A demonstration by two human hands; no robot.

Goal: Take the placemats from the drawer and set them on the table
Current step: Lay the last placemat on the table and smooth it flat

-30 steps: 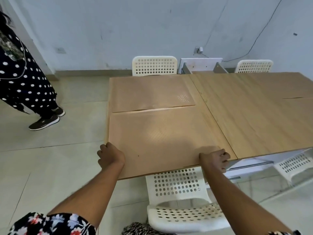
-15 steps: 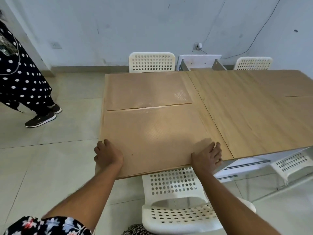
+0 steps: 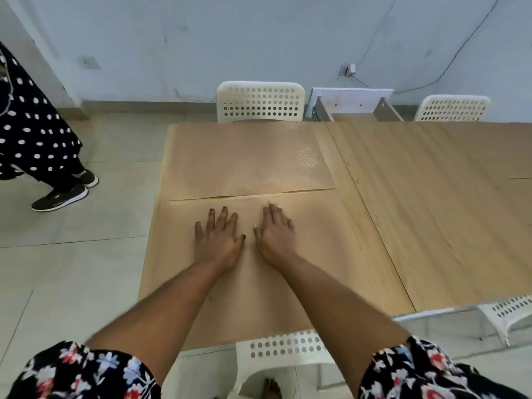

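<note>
Two tan placemats lie flat on the left end of the wooden table (image 3: 431, 226). The far placemat (image 3: 244, 159) reaches the table's back edge. The near placemat (image 3: 331, 254) butts against it and reaches the front edge. My left hand (image 3: 217, 237) and my right hand (image 3: 276, 234) rest side by side, palms down with straight fingers, pressing the middle of the near placemat. An open white drawer (image 3: 354, 106) sticks out behind the table at the far side.
White perforated chairs stand at the far side (image 3: 260, 100), far right (image 3: 452, 109), right below me (image 3: 285, 352) and near right (image 3: 506, 312). A person in a polka-dot dress (image 3: 31, 133) stands on the tiled floor at the left.
Both hands left the near placemat's front corners and moved forward to its middle, fingers now spread flat. The view has shifted closer over the table.
</note>
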